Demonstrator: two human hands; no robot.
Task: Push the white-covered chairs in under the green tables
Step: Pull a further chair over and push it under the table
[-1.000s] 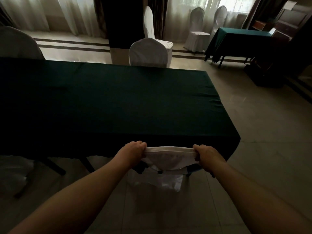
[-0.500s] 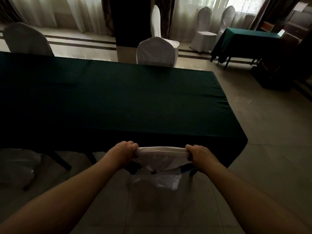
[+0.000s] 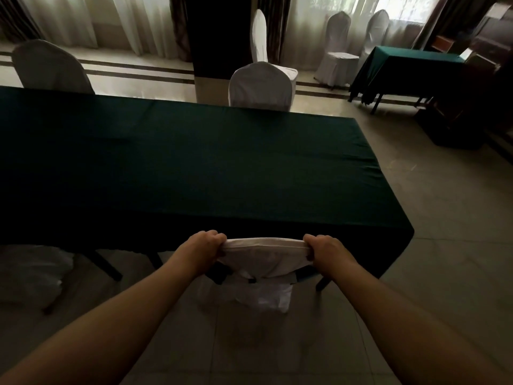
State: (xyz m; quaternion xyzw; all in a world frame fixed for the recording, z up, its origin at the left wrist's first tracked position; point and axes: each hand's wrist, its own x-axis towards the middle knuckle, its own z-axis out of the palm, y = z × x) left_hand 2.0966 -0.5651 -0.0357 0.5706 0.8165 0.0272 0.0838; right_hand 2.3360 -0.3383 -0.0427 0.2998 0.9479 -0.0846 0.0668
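While both hands, left grip [image 3: 204, 247] and right grip [image 3: 324, 250], clamp the white fabric-covered chair's top [image 3: 265, 252] at six o'clock, pushing is under way; next, a straight shove toward twelve, under the long green-clothed worktop [image 3: 194, 168].

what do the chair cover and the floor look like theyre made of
Chair cover: thin white fabric, matte, apparently; it bunches and stretches between the left hand and right hand.
Floor: likely polished stone or ceramic tile; grout lines show and window light reflects off it.

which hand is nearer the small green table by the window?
Right. The right hand grips the chair back at its right end, on the side of the small green table. The left hand grips the left end, farther away.
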